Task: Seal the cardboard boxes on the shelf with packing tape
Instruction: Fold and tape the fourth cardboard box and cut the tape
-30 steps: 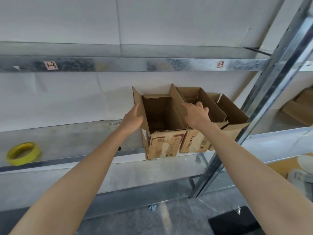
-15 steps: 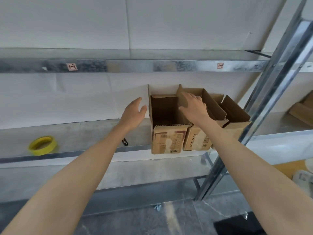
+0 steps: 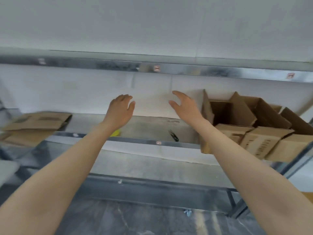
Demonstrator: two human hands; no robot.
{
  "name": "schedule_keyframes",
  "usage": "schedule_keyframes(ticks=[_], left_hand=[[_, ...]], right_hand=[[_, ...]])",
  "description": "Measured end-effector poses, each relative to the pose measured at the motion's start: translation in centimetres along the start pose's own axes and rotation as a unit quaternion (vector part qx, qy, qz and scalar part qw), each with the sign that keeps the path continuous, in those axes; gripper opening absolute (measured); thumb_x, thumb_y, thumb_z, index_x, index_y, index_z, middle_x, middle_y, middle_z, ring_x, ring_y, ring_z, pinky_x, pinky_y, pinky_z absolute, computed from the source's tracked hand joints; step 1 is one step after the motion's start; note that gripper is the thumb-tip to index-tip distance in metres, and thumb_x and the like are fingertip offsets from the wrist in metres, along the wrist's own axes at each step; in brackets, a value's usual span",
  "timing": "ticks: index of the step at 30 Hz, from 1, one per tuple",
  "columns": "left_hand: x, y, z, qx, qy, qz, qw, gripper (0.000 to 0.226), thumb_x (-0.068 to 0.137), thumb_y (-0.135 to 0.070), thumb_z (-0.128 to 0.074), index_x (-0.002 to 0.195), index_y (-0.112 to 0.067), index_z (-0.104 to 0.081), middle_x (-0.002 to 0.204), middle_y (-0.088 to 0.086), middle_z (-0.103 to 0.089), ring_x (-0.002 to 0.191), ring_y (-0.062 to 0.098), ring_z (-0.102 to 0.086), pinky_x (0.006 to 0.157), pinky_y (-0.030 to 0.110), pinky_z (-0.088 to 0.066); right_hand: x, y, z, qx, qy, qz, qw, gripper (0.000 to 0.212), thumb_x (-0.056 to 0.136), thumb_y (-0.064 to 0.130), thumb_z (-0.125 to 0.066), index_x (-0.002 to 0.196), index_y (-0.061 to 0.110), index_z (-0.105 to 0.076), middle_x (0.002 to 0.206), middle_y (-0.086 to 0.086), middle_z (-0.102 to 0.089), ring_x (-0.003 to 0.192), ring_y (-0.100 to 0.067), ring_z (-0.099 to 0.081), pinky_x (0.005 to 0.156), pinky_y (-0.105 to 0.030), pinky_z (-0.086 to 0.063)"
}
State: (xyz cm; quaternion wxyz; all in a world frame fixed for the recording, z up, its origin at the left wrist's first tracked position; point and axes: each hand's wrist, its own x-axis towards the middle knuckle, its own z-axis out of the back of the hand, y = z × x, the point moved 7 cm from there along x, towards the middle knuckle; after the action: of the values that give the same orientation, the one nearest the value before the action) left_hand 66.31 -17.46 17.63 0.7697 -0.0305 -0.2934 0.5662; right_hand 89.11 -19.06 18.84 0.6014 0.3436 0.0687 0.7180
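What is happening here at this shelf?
A person holds the left hand and the right hand open and empty above a metal shelf. The cardboard boxes at the right stand open, not yet taped. The yellow tape roll lies mostly hidden behind the left forearm, near a small black tool.

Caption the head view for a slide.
Both open, left hand and right hand hover above the shelf beside unsealed cardboard boxes.

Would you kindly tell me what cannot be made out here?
Head view:
Yellow roll of tape: mostly hidden behind the left forearm.
Rightmost open brown cardboard box: cut by right edge.
Print on flattened brown cardboard: motion-blurred.
Small red-and-white beam labels: too small to read.
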Motion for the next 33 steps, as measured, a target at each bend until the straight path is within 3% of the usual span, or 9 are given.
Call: schedule_keyframes(ticks=[9,13,16,20,24,26,30,33], left_hand=[[-7.9,18.4,11.2,0.077,-0.033,0.09,0.992,0.042,0.102,-0.026,-0.034,0.133,-0.001,-0.049,0.141,0.013,-0.048,0.133,0.028,-0.038,0.111,0.042,-0.026],[-11.8,25.6,15.7,0.105,-0.055,0.123,0.985,0.036,0.1,-0.021,-0.037,0.115,0.003,-0.059,0.121,0.019,-0.059,0.114,0.034,-0.051,0.096,0.043,-0.036],[-14.6,30.8,17.8,0.116,-0.06,0.171,0.977,0.039,0.101,-0.024,-0.037,0.128,-0.001,-0.053,0.133,0.016,-0.053,0.125,0.031,-0.045,0.104,0.042,-0.029],[-17.2,37.3,19.4,0.118,-0.058,0.234,0.963,0.045,0.101,-0.028,-0.035,0.133,0.0,-0.048,0.136,0.017,-0.051,0.126,0.032,-0.045,0.105,0.042,-0.031],[-17.7,42.5,19.8,0.131,-0.058,0.267,0.953,0.041,0.101,-0.027,-0.037,0.128,0.0,-0.052,0.128,0.017,-0.055,0.122,0.034,-0.046,0.101,0.043,-0.031],[-17.1,44.8,19.8,0.137,-0.061,0.27,0.951,0.038,0.1,-0.025,-0.04,0.125,0.0,-0.053,0.125,0.018,-0.055,0.119,0.034,-0.046,0.099,0.043,-0.032],[-14.5,50.0,18.7,0.146,-0.054,0.282,0.947,0.041,0.1,-0.024,-0.04,0.131,0.001,-0.048,0.131,0.019,-0.052,0.124,0.033,-0.043,0.104,0.044,-0.032],[-11.3,54.1,17.4,0.147,-0.032,0.299,0.942,0.041,0.1,-0.024,-0.04,0.131,0.002,-0.048,0.132,0.02,-0.051,0.124,0.033,-0.044,0.104,0.042,-0.032]], right_hand=[[1.3,16.7,-14.3,0.066,0.059,0.065,0.994,0.051,0.097,0.036,-0.049,0.143,0.016,-0.039,0.149,0.0,-0.039,0.137,-0.017,-0.034,0.108,-0.025,-0.024],[1.3,22.9,-20.8,0.089,0.087,0.087,0.988,0.052,0.097,0.038,-0.049,0.143,0.018,-0.038,0.149,0.0,-0.039,0.136,-0.018,-0.035,0.106,-0.025,-0.025],[1.4,26.3,-25.3,0.1,0.122,0.094,0.983,0.054,0.097,0.039,-0.048,0.145,0.019,-0.034,0.15,0.0,-0.037,0.136,-0.019,-0.033,0.106,-0.026,-0.025],[2.5,29.6,-30.6,0.105,0.157,0.099,0.977,0.054,0.096,0.038,-0.05,0.144,0.018,-0.035,0.149,-0.002,-0.038,0.136,-0.02,-0.035,0.106,-0.027,-0.028],[4.4,31.8,-35.8,0.122,0.173,0.114,0.971,0.047,0.095,0.033,-0.052,0.138,0.016,-0.043,0.14,-0.004,-0.048,0.124,-0.022,-0.046,0.086,-0.021,-0.031],[6.0,32.5,-38.6,0.132,0.187,0.113,0.967,0.046,0.095,0.032,-0.052,0.137,0.017,-0.043,0.137,-0.004,-0.051,0.119,-0.023,-0.049,0.083,-0.023,-0.034],[10.1,33.1,-44.7,0.14,0.218,0.101,0.961,0.048,0.094,0.03,-0.051,0.139,0.016,-0.041,0.136,-0.005,-0.052,0.12,-0.024,-0.051,0.095,-0.035,-0.044],[13.2,32.7,-48.9,0.142,0.245,0.064,0.957,0.055,0.094,0.032,-0.052,0.144,0.015,-0.035,0.141,-0.007,-0.048,0.125,-0.026,-0.047,0.101,-0.042,-0.043]])
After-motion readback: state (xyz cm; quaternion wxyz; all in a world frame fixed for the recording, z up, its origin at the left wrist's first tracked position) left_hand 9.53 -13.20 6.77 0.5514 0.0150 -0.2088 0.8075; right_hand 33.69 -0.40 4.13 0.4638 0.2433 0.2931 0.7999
